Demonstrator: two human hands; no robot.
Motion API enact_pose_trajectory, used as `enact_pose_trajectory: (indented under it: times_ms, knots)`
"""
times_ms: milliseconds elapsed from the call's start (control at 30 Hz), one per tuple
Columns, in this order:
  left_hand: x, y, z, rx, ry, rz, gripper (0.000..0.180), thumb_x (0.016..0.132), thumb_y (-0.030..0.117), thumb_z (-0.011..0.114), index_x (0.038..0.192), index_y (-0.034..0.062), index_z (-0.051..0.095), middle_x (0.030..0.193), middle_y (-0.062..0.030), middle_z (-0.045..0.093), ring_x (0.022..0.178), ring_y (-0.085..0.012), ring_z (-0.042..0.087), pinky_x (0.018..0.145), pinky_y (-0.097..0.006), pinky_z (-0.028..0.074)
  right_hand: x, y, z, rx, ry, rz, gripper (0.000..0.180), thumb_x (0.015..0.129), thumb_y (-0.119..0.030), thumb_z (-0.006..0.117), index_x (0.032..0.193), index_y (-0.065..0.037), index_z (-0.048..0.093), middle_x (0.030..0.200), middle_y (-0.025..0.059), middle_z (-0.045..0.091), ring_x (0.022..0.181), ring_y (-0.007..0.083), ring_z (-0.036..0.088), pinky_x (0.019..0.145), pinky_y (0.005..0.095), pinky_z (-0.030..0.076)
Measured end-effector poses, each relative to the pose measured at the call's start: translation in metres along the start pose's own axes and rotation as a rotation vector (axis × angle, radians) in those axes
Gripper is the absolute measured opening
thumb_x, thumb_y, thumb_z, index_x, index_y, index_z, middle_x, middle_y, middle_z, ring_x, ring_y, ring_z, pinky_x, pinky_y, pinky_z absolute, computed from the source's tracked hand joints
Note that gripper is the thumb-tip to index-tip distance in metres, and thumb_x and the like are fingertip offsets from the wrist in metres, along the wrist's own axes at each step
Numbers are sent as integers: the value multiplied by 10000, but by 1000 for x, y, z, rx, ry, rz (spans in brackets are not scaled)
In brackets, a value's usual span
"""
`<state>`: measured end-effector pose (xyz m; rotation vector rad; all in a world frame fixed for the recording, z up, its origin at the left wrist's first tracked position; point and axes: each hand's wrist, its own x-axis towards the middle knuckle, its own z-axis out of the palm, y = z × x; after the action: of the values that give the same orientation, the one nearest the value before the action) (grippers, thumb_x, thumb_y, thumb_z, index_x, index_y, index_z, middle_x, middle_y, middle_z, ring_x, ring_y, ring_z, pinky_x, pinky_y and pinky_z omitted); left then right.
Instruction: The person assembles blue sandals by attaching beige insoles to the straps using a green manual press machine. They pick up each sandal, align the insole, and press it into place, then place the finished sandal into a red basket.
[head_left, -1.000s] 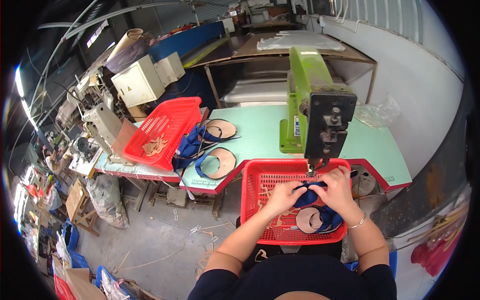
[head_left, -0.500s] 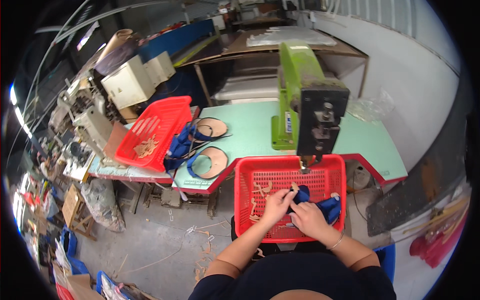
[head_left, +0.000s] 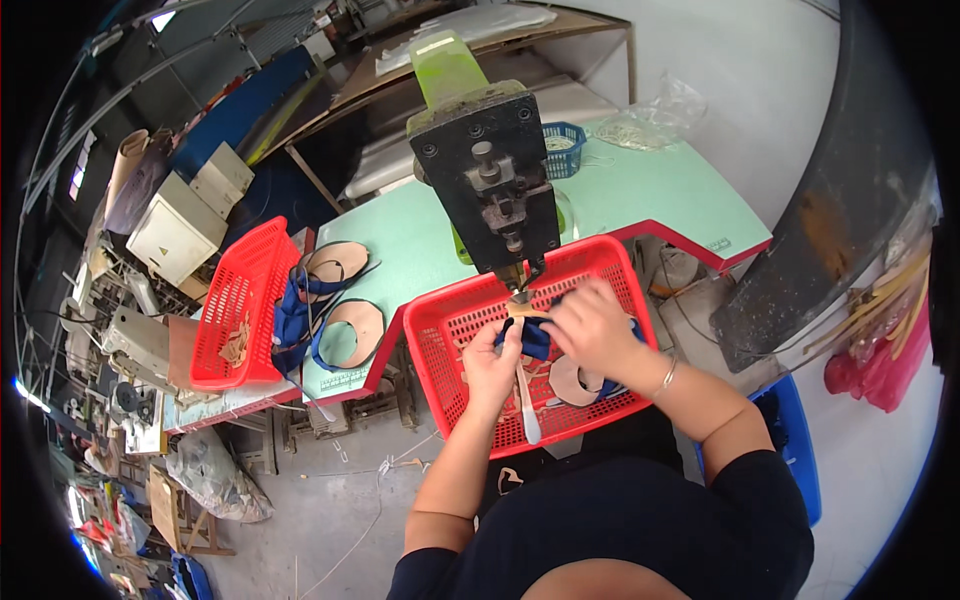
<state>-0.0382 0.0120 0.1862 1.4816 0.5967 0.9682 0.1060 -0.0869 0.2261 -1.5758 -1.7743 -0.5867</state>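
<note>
My left hand is closed on the edge of a blue piece with a tan strip, just under the head of a black and green press-like machine. My right hand, partly blurred, pinches at the other side of that piece. Beneath both hands a red plastic basket sits over my lap. In it lie a tan ring-shaped piece with blue edging and a long pale strip with a widened end. The machine's tip hides where it meets the piece.
A mint-green table with a red edge stands ahead. On its left are blue-and-tan ring-shaped pieces and another red basket with tan scraps. A small blue basket and clear plastic bag stand at the back right.
My hands have moved from low in the basket up to the machine's tip, bringing the blue-and-tan piece. The view has turned and shifted; the machine now appears nearer.
</note>
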Motion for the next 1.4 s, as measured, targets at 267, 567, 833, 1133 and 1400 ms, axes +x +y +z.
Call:
enact_pose_trajectory:
  times_ms: [267, 567, 833, 1133, 1400]
  knots:
    - [-7, 3, 3, -104, -103, -99, 107, 838, 109, 623, 880, 12, 637, 702, 65, 550, 605, -6, 450, 553, -169, 382, -63, -42, -3, 1076, 161, 530, 208, 858, 40, 492, 1066, 44, 495, 1051, 118, 485, 873, 146, 587, 771, 247, 487]
    - [-14, 24, 22, 110, -123, 44, 116, 826, 89, 622, 904, 6, 646, 734, 28, 599, 640, -15, 504, 574, -176, 427, -45, -21, -11, 755, 54, 522, 199, 769, 27, 585, 967, 40, 584, 752, 117, 651, 650, 151, 656, 578, 241, 512]
    - [-1, 35, 25, 220, 26, 162, 93, 799, 95, 652, 808, 2, 654, 684, 14, 606, 581, -26, 516, 517, -184, 429, -28, -6, -10, 1029, -48, 545, 380, 796, -36, 587, 1167, 9, 519, 1001, 111, 621, 913, 144, 604, 766, 279, 487]
    - [-12, 39, 35, 573, 3, 531, 146, 684, 125, 728, 660, 31, 619, 564, -71, 592, 497, -145, 583, 483, -269, 462, -41, -10, 11, 1039, -100, 572, 328, 682, -43, 684, 974, 16, 546, 930, 88, 587, 835, 162, 595, 753, 295, 479]
    - [-4, 46, 13, 453, -206, 155, 134, 764, 141, 696, 743, 16, 654, 588, -4, 594, 519, -49, 535, 474, -208, 428, -51, 3, 9, 1144, -286, 637, 119, 790, -88, 624, 833, 14, 580, 749, 37, 610, 683, 64, 546, 595, 247, 457]
